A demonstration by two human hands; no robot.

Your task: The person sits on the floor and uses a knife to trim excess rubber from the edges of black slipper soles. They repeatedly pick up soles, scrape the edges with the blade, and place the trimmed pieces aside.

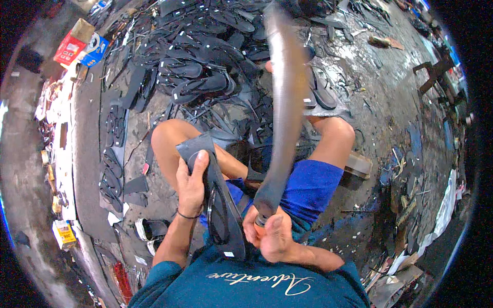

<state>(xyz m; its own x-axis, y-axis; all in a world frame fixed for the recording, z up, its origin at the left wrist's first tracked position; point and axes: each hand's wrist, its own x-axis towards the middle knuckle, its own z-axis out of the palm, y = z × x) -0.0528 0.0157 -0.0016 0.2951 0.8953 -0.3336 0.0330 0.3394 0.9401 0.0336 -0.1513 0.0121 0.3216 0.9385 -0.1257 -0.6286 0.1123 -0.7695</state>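
Note:
My left hand (189,182) is closed around the edge of a black flip-flop (222,205), thumb on its upper face. A squared piece of dark rubber (194,145) sticks out past the far end of the flip-flop. In my right hand (275,236) is the handle of a big machete (288,102), its wide blade standing up and away from me, slightly blurred. The blade is to the right of the flip-flop, apart from it. Most of the handle is hidden by my fingers.
Beyond my knees lies a heap of black flip-flops (197,69) among rubber scraps. More flip-flops (110,177) line the left side. A red box (72,49) and a yellow box (63,234) stand at far left. A block (358,165) sits beside my right leg.

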